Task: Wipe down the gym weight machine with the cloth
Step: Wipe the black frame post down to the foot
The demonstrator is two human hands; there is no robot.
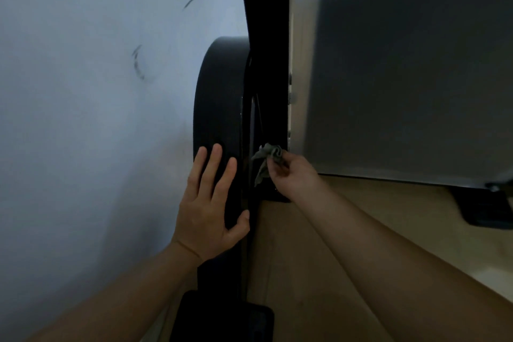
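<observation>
- My left hand (211,203) lies flat against the black curved cover (219,97) of the weight machine, fingers straight and slightly spread, thumb hooked round the cover's inner edge.
- My right hand (294,178) pinches a small grey-green cloth (268,159) between thumb and curled fingers; the cloth is crumpled, soft-looking, with one corner hanging down.
- I see the cloth sitting in the dark gap between the curved cover and the upright black column (266,22), touching or just beside the column's lower part; I cannot tell which.
- The cover looks matte and smooth, its outer rim a broad arc that bulges toward the wall (83,91).
- A thin dark line, perhaps a cable or belt, runs down inside the gap; it is too dim to say more.
- To my right, a flat grey panel (402,78) with a dull sheen ends in a straight lower edge just beside my right hand.
- The pale wall on the left carries a few dark scuff marks (138,64), and little room lies between it and the cover.
- Below the panel the floor (361,203) is light and wood-toned, with open space under my right forearm.
</observation>
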